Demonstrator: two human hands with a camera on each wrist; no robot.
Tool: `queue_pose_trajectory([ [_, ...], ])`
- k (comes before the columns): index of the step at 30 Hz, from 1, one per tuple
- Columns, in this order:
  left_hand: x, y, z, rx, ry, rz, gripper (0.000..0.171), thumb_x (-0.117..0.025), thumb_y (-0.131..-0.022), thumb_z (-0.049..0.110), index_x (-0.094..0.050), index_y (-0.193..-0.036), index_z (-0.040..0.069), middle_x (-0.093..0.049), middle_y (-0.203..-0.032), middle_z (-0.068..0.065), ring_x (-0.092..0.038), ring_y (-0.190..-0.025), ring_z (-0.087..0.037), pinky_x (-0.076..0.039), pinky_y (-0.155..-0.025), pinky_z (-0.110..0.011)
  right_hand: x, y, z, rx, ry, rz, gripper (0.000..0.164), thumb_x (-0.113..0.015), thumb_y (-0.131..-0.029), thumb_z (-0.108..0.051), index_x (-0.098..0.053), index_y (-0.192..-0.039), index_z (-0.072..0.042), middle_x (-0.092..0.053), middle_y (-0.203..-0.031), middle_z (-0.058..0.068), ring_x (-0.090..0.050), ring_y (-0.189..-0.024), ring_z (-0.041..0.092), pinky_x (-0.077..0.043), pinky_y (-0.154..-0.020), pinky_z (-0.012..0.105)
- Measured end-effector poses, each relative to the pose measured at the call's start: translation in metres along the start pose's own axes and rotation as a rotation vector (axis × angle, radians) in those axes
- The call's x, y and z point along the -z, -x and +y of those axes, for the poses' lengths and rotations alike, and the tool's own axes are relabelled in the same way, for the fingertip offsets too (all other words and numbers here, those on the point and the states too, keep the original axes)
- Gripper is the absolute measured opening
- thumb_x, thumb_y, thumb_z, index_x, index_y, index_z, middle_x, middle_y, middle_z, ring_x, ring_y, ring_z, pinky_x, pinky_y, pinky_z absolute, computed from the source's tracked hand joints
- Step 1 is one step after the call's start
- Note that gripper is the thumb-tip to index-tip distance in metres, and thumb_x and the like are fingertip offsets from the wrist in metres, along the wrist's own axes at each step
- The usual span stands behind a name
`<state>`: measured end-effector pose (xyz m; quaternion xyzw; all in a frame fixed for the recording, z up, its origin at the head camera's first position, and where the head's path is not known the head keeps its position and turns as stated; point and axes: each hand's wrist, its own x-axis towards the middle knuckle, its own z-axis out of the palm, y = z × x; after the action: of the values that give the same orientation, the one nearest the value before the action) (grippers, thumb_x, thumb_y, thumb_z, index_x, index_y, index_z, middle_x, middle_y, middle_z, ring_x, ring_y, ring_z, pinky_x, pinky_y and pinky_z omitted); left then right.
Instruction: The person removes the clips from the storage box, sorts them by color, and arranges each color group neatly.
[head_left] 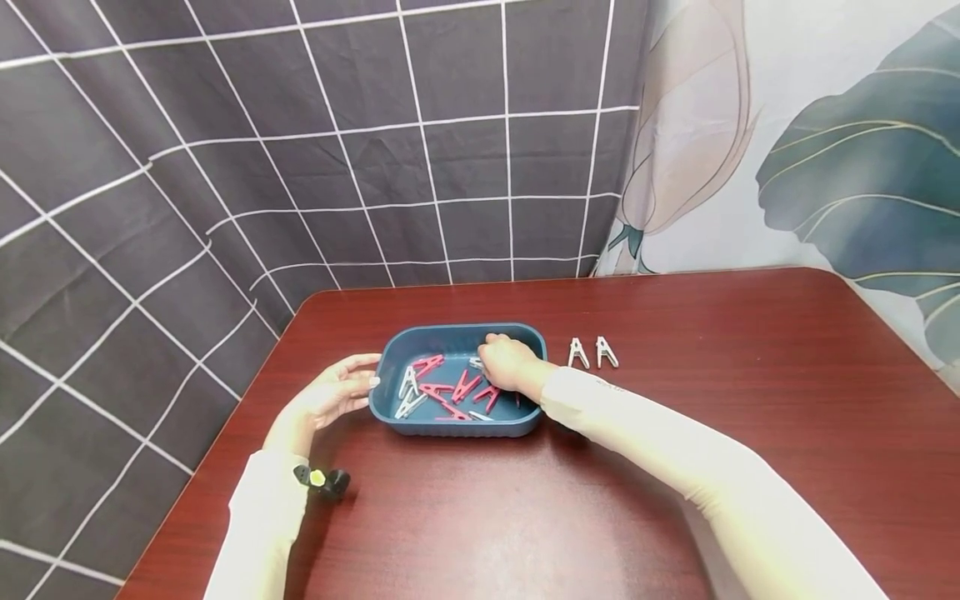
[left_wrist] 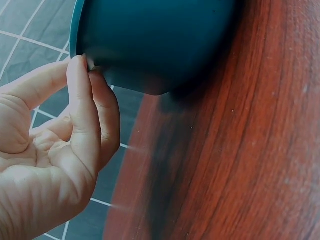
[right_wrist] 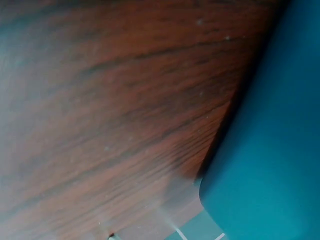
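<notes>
A blue plastic bin holds several red clothespins and white clothespins. My left hand touches the bin's left end with its fingertips. In the left wrist view, the fingers of that hand meet the outer side of the rim. My right hand reaches into the bin's right half, its fingers curled downward at a white clothespin, which it appears to pinch; its thumb is hidden. The right wrist view has only the bin's outer wall and the table, without the hand.
Two white clothespins lie on the brown wooden table, just right of the bin. A dark grid-patterned curtain hangs behind and to the left. A leaf-patterned cloth hangs at the back right.
</notes>
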<state>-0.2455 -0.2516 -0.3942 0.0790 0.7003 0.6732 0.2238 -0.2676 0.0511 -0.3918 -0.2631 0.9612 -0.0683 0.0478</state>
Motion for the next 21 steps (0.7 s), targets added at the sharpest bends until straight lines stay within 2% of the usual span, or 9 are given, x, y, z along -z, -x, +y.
queue_pose_trajectory([
  [5,0.0003,-0.0003,-0.0025,-0.006,-0.001,0.000,0.042,-0.047,-0.095,-0.004,-0.038,-0.137,0.001,-0.067,-0.101,0.007,-0.066,-0.087,-0.006,-0.055,-0.081,-0.026,-0.0002,-0.0009,-0.0003,0.009,-0.005,0.018,0.020,-0.059,-0.091,-0.014,-0.064,-0.107,-0.004,-0.061,-0.102,0.012,-0.057,-0.096,0.025,-0.053,-0.081,0.038],
  [12,0.0016,-0.0001,-0.0045,-0.017,-0.009,0.001,0.036,-0.048,-0.095,-0.003,-0.050,-0.123,0.020,-0.067,-0.101,0.008,-0.066,-0.088,-0.006,-0.055,-0.080,-0.026,0.0048,-0.0001,-0.0013,0.061,0.014,0.097,0.016,-0.063,-0.088,-0.012,-0.065,-0.102,-0.005,-0.064,-0.095,0.010,-0.056,-0.089,0.025,-0.050,-0.080,0.036],
  [17,0.0006,-0.0009,-0.0041,-0.014,0.000,0.001,0.036,-0.047,-0.095,-0.004,-0.049,-0.124,0.018,-0.067,-0.100,0.007,-0.066,-0.088,-0.007,-0.055,-0.081,-0.026,0.0054,0.0021,-0.0008,0.083,0.003,0.164,0.011,-0.065,-0.088,-0.013,-0.069,-0.095,-0.006,-0.063,-0.090,0.010,-0.057,-0.086,0.025,-0.049,-0.082,0.037],
  [21,-0.0006,0.0001,-0.0037,-0.010,0.006,-0.005,0.037,-0.047,-0.095,-0.004,-0.046,-0.128,0.013,-0.068,-0.099,0.007,-0.066,-0.087,-0.006,-0.055,-0.080,-0.026,0.0038,0.0038,-0.0005,0.094,-0.023,0.171,0.009,-0.064,-0.088,-0.014,-0.068,-0.092,-0.008,-0.063,-0.088,0.009,-0.057,-0.086,0.025,-0.048,-0.081,0.038],
])
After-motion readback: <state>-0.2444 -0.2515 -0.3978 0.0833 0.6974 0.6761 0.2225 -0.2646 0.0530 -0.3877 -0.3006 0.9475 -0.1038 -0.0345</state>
